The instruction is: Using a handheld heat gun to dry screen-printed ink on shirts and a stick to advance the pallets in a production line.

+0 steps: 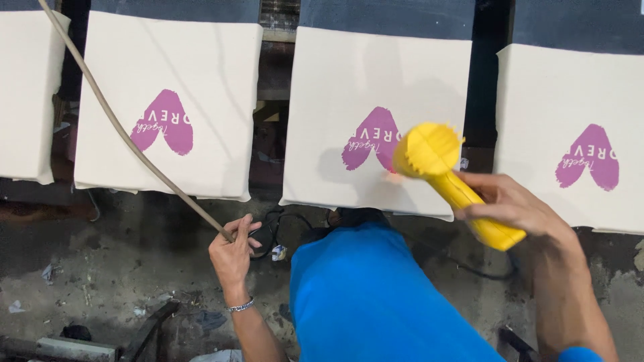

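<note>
My right hand (515,203) grips the handle of a yellow heat gun (448,175), whose round head hovers over the pink heart print (371,139) on the middle cream fabric panel (376,80). A faint orange glow shows on the cloth under the head. My left hand (233,251), with a metal bracelet on the wrist, is closed around a tan hose (114,117) that runs up and left across the neighbouring panel (168,60). My blue shirt (376,295) fills the lower middle.
Cream panels with pink heart prints sit in a row: one at the right (570,100) and a partly seen one at far left (27,87). Dark gaps separate them. Below is a dirty concrete floor (100,268) with scraps, a cable and metal pieces.
</note>
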